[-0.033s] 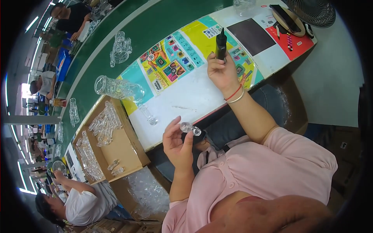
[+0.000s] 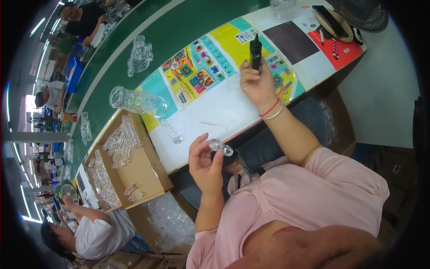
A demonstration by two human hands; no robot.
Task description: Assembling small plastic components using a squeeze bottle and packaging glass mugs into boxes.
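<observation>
My left hand is just off the table's near edge, its thumb and fingers pinching a small clear glass piece with rounded ends. Farther right and higher, my right hand is wrapped round a black tube with a pointed tip, held upright with the tip up. A small clear glass piece lies on the white tabletop left of my left hand. Behind it rests a large clear glass vessel on its side.
To the left, a divided cardboard box holds many small glass pieces. Below it is a carton with clear plastic bags. More glassware stands on the green belt. A fan sits far right; a co-worker is at left.
</observation>
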